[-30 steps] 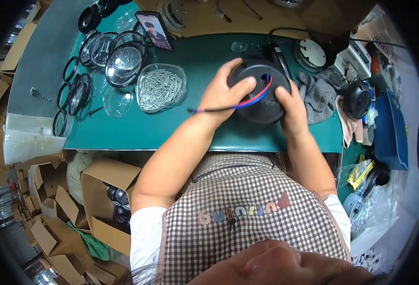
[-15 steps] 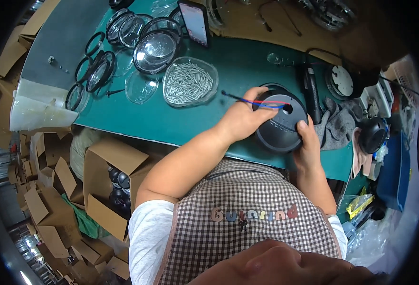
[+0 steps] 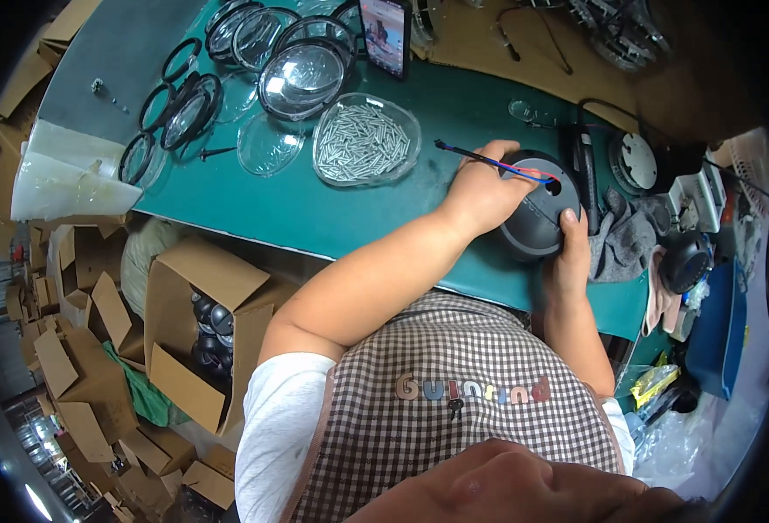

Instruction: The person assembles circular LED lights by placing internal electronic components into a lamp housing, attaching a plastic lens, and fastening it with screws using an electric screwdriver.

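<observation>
Between my two hands is a round black housing (image 3: pixel 534 216), tilted above the green table near its front edge. Red, blue and black wires (image 3: pixel 498 163) come out of a hole in its face and run left over my fingers, ending in a small dark connector. My left hand (image 3: pixel 487 190) grips the housing's left side, its thumb by the wires. Around the right edge curls my right hand (image 3: pixel 569 248), with the thumb resting on the face. The fingers underneath are hidden.
A clear dish of metal pins (image 3: pixel 363 139) lies left of my hands. Behind it are black-rimmed clear lenses (image 3: pixel 304 80) and a propped phone (image 3: pixel 384 37). A black power screwdriver (image 3: pixel 585 170) and a grey glove (image 3: pixel 624 235) lie to the right. Cardboard boxes (image 3: pixel 197 270) stand below left.
Both hands have shifted the housing slightly to the right and tilted it more. The wires now slant down toward the hole. The whole view has moved a little.
</observation>
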`<state>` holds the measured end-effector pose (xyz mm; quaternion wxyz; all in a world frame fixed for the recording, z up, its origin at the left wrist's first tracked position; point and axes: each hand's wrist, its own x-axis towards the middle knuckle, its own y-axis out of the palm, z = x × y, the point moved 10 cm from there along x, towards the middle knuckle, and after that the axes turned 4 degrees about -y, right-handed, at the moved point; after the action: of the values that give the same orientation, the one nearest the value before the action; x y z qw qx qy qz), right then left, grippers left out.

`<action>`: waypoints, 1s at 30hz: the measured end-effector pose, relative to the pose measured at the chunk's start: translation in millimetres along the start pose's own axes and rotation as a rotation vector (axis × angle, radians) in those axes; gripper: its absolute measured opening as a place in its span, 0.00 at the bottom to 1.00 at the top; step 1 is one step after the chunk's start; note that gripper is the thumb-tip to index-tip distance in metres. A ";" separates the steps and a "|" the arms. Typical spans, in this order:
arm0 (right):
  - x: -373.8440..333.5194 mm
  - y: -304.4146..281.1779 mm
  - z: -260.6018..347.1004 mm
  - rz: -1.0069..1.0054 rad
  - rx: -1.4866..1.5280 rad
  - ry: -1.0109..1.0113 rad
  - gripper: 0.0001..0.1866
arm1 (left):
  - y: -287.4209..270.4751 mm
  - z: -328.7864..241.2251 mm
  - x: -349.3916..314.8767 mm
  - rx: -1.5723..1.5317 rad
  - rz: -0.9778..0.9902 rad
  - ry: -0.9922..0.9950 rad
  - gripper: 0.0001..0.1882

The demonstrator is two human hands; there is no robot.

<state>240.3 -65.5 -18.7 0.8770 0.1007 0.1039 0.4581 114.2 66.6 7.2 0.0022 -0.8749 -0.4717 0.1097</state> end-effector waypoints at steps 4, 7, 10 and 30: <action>1.9 0.5 3.7 -0.024 -0.045 -0.046 0.31 | 2.1 3.4 -3.0 -0.060 0.024 -0.043 0.30; 5.8 -1.6 5.4 0.009 -0.084 -0.091 0.31 | 0.4 3.7 -0.7 0.015 -0.011 -0.020 0.27; 8.4 -1.5 10.7 0.066 -0.139 -0.167 0.31 | 3.4 2.9 -0.6 -0.063 -0.024 0.014 0.25; 14.1 5.7 55.5 0.139 -0.743 -0.442 0.28 | 13.4 -50.5 -66.6 0.595 -0.155 0.801 0.29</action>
<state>258.9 -55.1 34.8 0.8219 -0.1191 -0.2652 0.4898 99.7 9.2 67.7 0.4404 -0.7721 -0.4458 -0.1056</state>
